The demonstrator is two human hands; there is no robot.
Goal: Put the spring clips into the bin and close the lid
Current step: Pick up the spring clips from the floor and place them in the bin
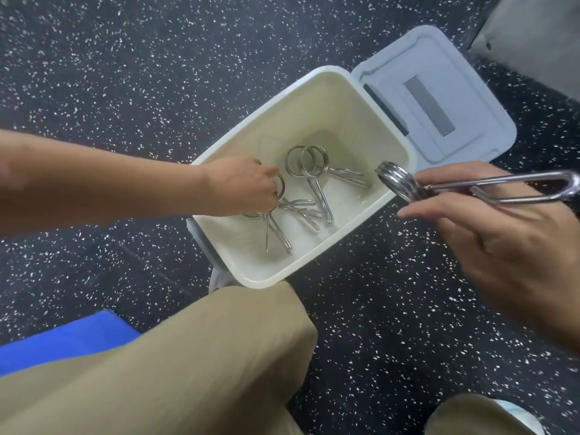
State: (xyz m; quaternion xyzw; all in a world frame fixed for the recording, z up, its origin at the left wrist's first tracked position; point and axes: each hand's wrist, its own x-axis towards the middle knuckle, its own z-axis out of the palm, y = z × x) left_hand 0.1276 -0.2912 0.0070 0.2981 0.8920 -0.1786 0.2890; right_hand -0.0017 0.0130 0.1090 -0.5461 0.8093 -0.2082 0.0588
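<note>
My right hand [489, 233] grasps 1 clip [470, 188] lying sideways, its coil just over the bin's [314, 80] right rim, while my left hand [241, 186] clenches another inside.

Bright, even light from overhead, and no hard shadows anywhere; only soft grey shade gathers inside the bin [314, 89] along its walls. Glare flashes off the spring clip [470, 188] held in the right hand [508, 243], and that hand sits close to the lens, soft and slightly smeared. The left hand [241, 186] is sharper. The speckled floor [125, 73] looks crisp in the middle and bends and stretches toward the corners, wide-angle style. The lid [439, 98] reads pale and a little washed out.
</note>
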